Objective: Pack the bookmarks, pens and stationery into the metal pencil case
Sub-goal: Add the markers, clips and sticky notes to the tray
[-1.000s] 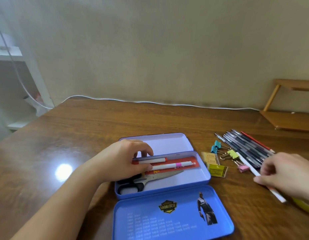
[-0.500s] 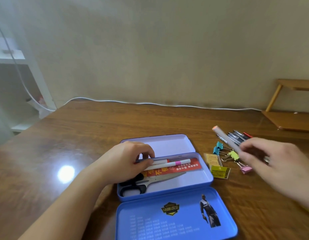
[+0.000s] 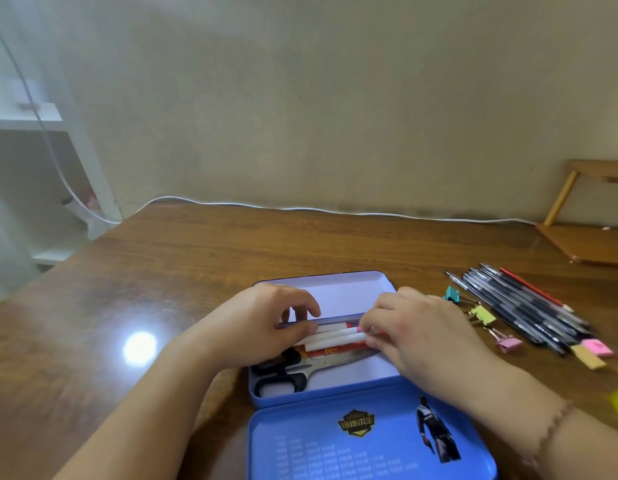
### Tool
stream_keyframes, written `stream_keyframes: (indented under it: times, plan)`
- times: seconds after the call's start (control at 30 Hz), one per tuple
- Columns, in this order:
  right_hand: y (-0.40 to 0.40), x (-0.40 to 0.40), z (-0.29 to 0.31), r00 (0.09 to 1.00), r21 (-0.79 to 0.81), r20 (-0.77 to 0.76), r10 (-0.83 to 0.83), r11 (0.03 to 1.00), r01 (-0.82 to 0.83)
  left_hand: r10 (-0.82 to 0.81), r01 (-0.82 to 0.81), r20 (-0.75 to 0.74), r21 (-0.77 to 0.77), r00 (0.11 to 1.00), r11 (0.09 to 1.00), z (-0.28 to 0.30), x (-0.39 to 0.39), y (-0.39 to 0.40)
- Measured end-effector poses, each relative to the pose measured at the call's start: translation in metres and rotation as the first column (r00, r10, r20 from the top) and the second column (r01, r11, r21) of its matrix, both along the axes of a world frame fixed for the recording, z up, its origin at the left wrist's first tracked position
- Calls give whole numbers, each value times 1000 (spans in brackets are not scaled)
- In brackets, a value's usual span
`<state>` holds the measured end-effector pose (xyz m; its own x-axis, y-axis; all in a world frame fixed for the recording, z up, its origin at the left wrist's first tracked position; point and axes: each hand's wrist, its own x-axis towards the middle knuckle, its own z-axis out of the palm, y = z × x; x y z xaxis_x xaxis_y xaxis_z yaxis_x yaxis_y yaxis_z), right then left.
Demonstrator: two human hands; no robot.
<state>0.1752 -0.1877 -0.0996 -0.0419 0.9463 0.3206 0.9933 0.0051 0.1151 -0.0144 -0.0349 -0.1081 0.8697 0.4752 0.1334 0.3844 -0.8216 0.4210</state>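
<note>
Plain beige wall backs a brown wooden desk [image 3: 169,271], and on it, right in front of us, sits the blue metal pencil case [image 3: 321,393], its tray open and its printed lid [image 3: 370,441] lying flat toward us. Our left hand [image 3: 255,327] has its grip pinched on the near end of the white markers [image 3: 335,336] lying along the tray's far side; our right hand [image 3: 418,337] pinches the other end of a white marker, fingers curled.

Under the markers we see a red-and-orange printed bookmark [image 3: 335,351] and black-handled steel scissors [image 3: 293,372].

What could go wrong, we judge: a marker set on top of the others may roll toward the scissors or ride too high for the lid to close. The big bundle of dark pens [image 3: 522,306] at the right is not yet packed, nor the coloured binder clips [image 3: 482,315] and small erasers [image 3: 591,351], so space will get tight and loose clips could wedge under pens
</note>
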Motion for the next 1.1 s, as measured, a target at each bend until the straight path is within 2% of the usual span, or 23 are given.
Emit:
stream_keyframes:
  times: [0.13, 0.23, 0.37, 0.47, 0.57, 0.73, 0.83, 0.9, 1.03, 1.1]
  plan:
    - [3, -5, 4, 991, -40, -136, -11, 999, 6, -25, 26, -32, 7, 999, 1000, 3, 1, -5]
    - [-2, 6, 9, 986, -29, -156, -57, 998, 53, -24, 24, -49, 7, 998, 1000, 4, 1, -5]
    - [-25, 42, 21, 955, 6, -175, -241, 969, 245, -25, 24, -52, -11, 998, 1000, 5, 0, -6]
    - [-49, 76, 32, 873, 48, -293, -389, 906, 420, -13, 13, -49, -14, 999, 1000, 6, 0, -7]
    - [-74, 118, 32, 742, 40, -383, -550, 793, 608, -35, 37, -46, 38, 998, 999, 6, 1, -12]
    - [-90, 145, 28, 659, -187, -335, -674, 733, 655, -171, 177, -108, 45, 979, 983, 8, 3, -26]
    - [-90, 144, 31, 659, -294, -310, -685, 728, 619, -191, 204, -161, 65, 968, 977, 6, 7, -30]
    - [-93, 138, 36, 692, -310, -303, -655, 754, 578, -192, 206, -154, 79, 969, 975, 6, 8, -32]
    - [-83, 112, 36, 818, -152, -378, -433, 901, 406, -203, 215, -152, 69, 967, 974, 8, 7, -34]
    - [-73, 100, 25, 868, -132, -312, -386, 922, 363, -208, 218, -158, 49, 965, 975, 9, 6, -34]
